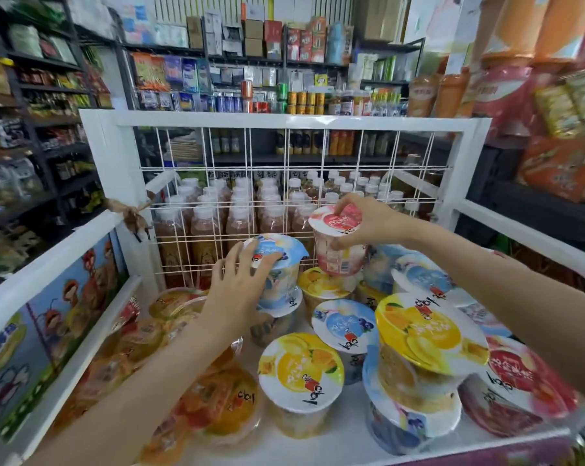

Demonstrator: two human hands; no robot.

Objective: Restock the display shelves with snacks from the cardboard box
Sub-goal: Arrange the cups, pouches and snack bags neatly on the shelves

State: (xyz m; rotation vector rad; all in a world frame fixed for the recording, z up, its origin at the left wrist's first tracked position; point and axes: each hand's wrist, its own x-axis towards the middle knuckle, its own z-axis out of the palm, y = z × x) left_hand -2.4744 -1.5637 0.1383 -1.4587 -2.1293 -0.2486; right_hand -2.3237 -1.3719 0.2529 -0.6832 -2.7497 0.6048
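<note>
Your right hand [365,220] is pinching a pink-lidded cup [337,242] in its grip, thumb low on the wall and fingers curling over the lid rim, holding it tilted just in front of the wire grid panel [286,183]. Your left hand [242,284] is resting spread fingers on the lid of a blue-lidded cup [279,264], which is standing on another blue cup. Both are sitting close to the back edge of the white shelf [344,435]. Yellow-lidded cups [301,375] are crowding the right side; a narrow bare strip is showing near the front edge.
</note>
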